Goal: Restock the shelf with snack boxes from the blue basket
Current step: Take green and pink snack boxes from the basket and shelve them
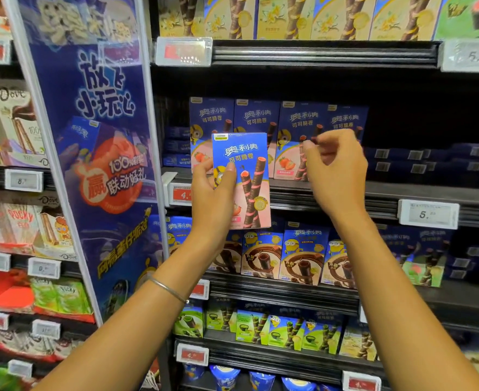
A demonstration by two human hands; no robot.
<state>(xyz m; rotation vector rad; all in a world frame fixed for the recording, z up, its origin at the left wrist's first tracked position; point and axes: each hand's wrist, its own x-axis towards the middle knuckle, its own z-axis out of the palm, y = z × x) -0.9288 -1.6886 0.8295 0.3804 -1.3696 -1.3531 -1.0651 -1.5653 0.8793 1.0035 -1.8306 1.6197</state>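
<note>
Both forearms were raised toward the shelving, a thin bangle (pixel 168 289) worn on the left wrist. One strawberry snack box (pixel 242 180) was held upright by the left hand (pixel 211 193), thumb pressed on its front, just in front of the shelf edge (pixel 331 190). The right hand (pixel 335 167) was loosely curled, pinching nothing, beside the standing row of matching boxes (pixel 277 128). The blue basket was not visible. For neat stocking, the box should be kept upright, faced forward and aligned with the row.
</note>
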